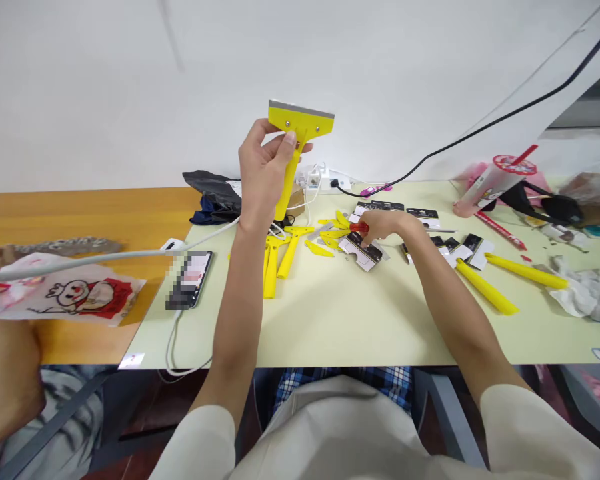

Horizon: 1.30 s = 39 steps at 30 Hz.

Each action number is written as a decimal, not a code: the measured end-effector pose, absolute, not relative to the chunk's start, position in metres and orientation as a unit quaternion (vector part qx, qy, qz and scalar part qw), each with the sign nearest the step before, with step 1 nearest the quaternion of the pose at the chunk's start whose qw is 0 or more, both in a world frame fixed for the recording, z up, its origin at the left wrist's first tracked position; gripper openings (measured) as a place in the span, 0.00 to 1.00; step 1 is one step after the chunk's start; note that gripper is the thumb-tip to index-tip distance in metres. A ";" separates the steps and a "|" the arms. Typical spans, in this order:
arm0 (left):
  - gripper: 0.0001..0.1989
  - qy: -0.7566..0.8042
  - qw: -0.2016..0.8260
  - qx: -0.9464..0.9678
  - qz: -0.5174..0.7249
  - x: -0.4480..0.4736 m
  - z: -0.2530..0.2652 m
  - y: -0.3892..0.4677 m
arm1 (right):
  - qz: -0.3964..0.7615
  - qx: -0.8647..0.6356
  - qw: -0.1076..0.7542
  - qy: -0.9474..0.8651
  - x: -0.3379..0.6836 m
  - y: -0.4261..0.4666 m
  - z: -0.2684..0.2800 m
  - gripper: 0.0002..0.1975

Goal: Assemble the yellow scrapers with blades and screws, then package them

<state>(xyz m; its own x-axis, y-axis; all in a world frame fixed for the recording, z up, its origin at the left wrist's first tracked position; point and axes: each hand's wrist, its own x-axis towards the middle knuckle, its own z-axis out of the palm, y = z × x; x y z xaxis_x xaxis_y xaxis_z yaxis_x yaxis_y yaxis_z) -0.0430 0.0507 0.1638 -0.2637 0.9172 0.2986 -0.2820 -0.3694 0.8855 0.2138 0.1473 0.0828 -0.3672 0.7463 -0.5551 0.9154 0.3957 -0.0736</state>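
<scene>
My left hand point(267, 167) is raised in front of the wall, closed around the neck of a yellow scraper point(303, 125). Its wide head points up, with a grey edge strip along the top and two screws. Low over the table, my right hand point(383, 227) has its fingers closed at a red-handled tool point(359, 227), whose exact kind is hidden. Beneath that hand lie black-and-white cards point(367, 257) and small yellow plastic pieces point(335, 233). Yellow scrapers point(290, 252) lie together below my left hand.
A phone point(197, 277) with a white cable lies at left. Two yellow handles point(485, 287) lie at right near crumpled tissue point(580, 290). A drink cup point(497, 183) stands at the back right. Another person's arm point(7, 380) and a printed plastic bag point(80, 290) are at far left.
</scene>
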 end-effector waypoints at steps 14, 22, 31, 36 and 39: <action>0.06 0.249 0.378 0.513 0.729 -0.031 0.158 0.049 | -0.151 0.365 -0.043 0.918 0.219 0.078 0.163 0.12; 0.09 0.236 0.420 0.498 0.722 -0.003 0.159 0.040 | -0.105 0.298 -0.102 0.943 0.212 0.047 0.179 0.12; 0.21 0.269 0.427 0.549 0.666 -0.003 0.146 0.050 | -0.098 0.290 -0.171 0.937 0.218 0.045 0.181 0.13; 0.21 0.274 0.440 0.554 0.652 -0.004 0.146 0.049 | -0.089 0.270 -0.196 0.939 0.214 0.045 0.179 0.15; 0.22 0.304 0.433 0.547 0.649 -0.010 0.148 0.051 | -0.080 0.262 -0.202 0.940 0.214 0.045 0.179 0.14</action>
